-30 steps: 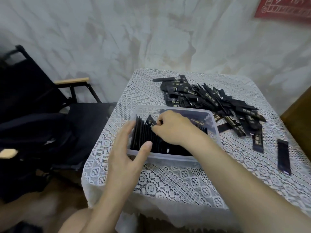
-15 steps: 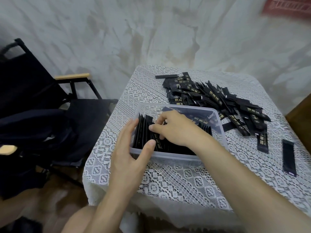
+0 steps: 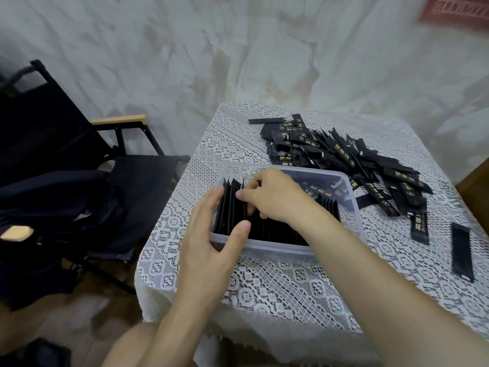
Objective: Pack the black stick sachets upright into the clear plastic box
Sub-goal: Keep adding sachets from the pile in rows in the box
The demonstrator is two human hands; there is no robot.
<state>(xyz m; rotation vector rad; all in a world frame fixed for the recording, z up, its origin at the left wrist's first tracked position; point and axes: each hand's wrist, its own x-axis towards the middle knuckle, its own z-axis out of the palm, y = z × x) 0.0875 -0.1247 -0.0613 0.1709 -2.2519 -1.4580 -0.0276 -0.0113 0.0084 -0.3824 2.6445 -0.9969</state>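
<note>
A clear plastic box (image 3: 352, 223) sits on the lace-covered table, holding a row of upright black stick sachets (image 3: 267, 229). My right hand (image 3: 275, 194) reaches into the box from the right, its fingertips pinched on the tops of the sachets at the left end. My left hand (image 3: 209, 234) is spread against the box's left front corner, fingers along the left wall and thumb on the front rim. A pile of loose black sachets (image 3: 338, 154) lies behind and to the right of the box.
Two single sachets (image 3: 461, 251) lie apart on the table (image 3: 264, 287) at the right. A black folding chair (image 3: 79, 160) with a wooden armrest stands left of the table. The wall is close behind. A brown wooden edge shows at the far right.
My right hand has shifted left inside the box toward the left end of the sachet row. My left hand has stayed at the box's left corner.
</note>
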